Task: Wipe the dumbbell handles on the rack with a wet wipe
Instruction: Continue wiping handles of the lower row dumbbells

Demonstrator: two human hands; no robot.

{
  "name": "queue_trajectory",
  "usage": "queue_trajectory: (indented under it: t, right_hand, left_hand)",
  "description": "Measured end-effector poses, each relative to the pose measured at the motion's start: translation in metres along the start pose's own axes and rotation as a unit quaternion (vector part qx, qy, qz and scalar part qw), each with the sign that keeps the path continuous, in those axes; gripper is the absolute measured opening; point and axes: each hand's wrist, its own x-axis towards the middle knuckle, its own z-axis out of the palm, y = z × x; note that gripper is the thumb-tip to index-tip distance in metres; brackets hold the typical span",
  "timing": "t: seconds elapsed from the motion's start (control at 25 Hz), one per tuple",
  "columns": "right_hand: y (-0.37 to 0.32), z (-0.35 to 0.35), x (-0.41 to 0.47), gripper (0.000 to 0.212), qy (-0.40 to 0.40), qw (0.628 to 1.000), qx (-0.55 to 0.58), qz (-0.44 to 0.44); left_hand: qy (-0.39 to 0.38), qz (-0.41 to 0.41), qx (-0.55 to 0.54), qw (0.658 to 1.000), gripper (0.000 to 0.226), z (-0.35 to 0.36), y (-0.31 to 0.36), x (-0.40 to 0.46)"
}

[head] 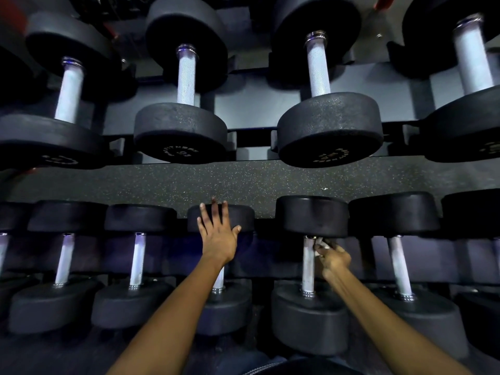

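the right hand [334, 259] pinches the wet wipe [320, 243] beside the handle [308, 263]; the left hand [217, 234], fingers spread, rests on a dumbbell head [243, 216]. the small wipe may slip from the fingers.

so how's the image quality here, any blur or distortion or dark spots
Head view: dim overall, the black dumbbell heads losing detail in shadow; the chrome handle on the upper tier catches the light; wide-angle bending tilts the outer dumbbells; the right hand with the wet wipe is motion-blurred, the left hand sharper.
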Motion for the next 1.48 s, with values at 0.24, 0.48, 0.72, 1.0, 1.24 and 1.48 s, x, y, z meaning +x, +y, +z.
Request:
queue_trajectory:
  t: [0.24,0.48,0.72,1.0,1.24,1.48]
  right_hand:
    - [-0.002,0.0,0.009,0.022,0.054,0.997,-0.062,0.009]
    - [0.02,0.035,-0.018,0.031,0.068,0.969,-0.233,-0.037]
    - [0.016,0.029,-0.004,0.021,-0.041,0.98,-0.186,-0.063]
    - [0.015,0.015,0.013,0.017,-0.015,0.959,-0.268,-0.092]
    - [0.006,-0.019,-0.047,0.024,-0.107,0.708,-0.515,-0.472]
    - [-0.035,-0.004,0.008,0.042,-0.293,0.163,-0.769,-0.544]
  left_hand:
    - [0.001,0.002,-0.004,1.0,0.074,-0.001,0.001,-0.001]
    - [0.007,-0.002,-0.006,1.0,0.074,0.001,0.001,0.0]
    - [0.01,0.003,-0.013,1.0,0.073,0.001,0.001,-0.002]
    - [0.015,0.015,-0.022,1.0,0.073,-0.002,0.0,-0.002]
    - [0.029,0.021,-0.037,0.999,0.072,0.003,-0.002,-0.001]
    - [0.047,0.04,-0.052,0.997,0.072,0.005,-0.006,-0.002]
